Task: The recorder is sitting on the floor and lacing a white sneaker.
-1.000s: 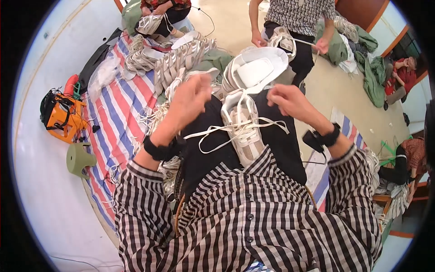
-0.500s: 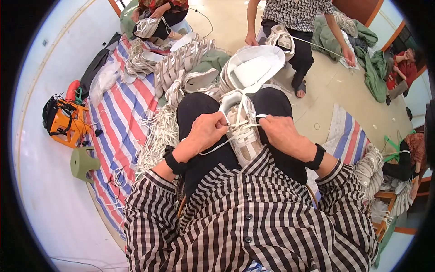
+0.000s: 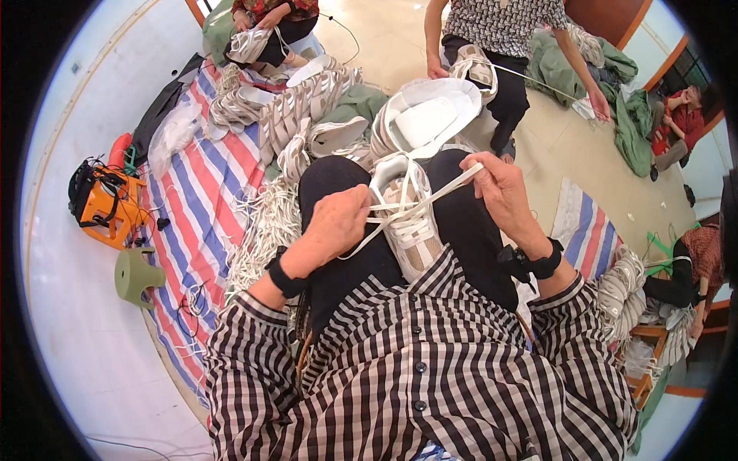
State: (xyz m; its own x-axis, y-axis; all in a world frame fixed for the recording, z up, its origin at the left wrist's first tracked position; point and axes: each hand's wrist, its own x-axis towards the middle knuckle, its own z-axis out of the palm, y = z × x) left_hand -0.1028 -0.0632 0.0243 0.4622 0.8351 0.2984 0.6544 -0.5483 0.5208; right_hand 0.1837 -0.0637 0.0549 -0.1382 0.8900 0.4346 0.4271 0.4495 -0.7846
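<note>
Between my thighs rests a beige and white sneaker [image 3: 413, 244], its toe toward me, with a white shoelace [image 3: 444, 194] threaded through its lower eyelets. My right hand [image 3: 501, 192] is closed on one stretch of the lace and draws it taut up and to the right of the shoe. At the shoe's left side, my left hand [image 3: 338, 220] is closed, its fingertips pinching lace beside the eyelets. A loose lace end hangs below the left hand across my dark trousers.
Left of my knee lies a heap of white laces [image 3: 265, 238] on a striped sheet [image 3: 207, 177]. Stacked shoes [image 3: 307, 100] and a large white shoe-shaped piece [image 3: 430, 119] sit ahead. A green stool [image 3: 137, 275] and orange crate [image 3: 111, 203] stand left. Co-workers sit nearby, one pulling a lace.
My right hand has moved up and to the right, drawing the lace away from the shoe. My left hand has shifted slightly left and stays at the shoe's side.
</note>
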